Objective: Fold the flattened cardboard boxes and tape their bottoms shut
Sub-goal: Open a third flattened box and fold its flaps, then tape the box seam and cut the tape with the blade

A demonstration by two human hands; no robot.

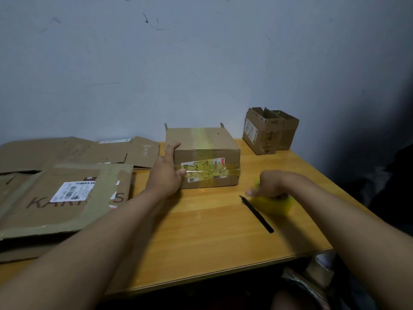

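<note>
A folded cardboard box (221, 142) stands upside down at the middle back of the wooden table (201, 229), with yellowish tape across its top face and a shipping label on its front. My left hand (166, 173) holds the box's left side, fingers along the edge and thumb on the front. My right hand (271, 184) is to the right of the box, blurred, gripping a yellow roll of tape (276, 203) low over the table. Flattened cardboard boxes (64, 193) lie stacked at the left.
A black pen (257, 214) lies on the table just left of the tape roll. Two small assembled boxes (269, 130) stand open-topped at the back right corner. A wall rises behind the table. The table's front and right edges are close.
</note>
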